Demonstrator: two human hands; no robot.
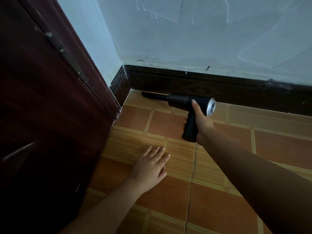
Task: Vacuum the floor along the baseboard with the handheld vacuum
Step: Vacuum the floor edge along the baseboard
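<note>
My right hand (200,121) grips the handle of a black handheld vacuum (183,101) with a silver rear cap. The vacuum lies level just above the orange tiled floor (228,191). Its narrow nozzle points left, with the tip close to the corner where the dark baseboard (236,92) meets the floor. The vacuum body runs parallel to the baseboard, right beside it. My left hand (151,168) rests flat on the floor tiles with straight, spread fingers, nearer to me and left of the vacuum.
A dark red wooden door (42,107) with hinges fills the left side and stands close to the corner. A pale, rough plastered wall (202,31) rises above the baseboard. The tiled floor stretches to the right along the baseboard.
</note>
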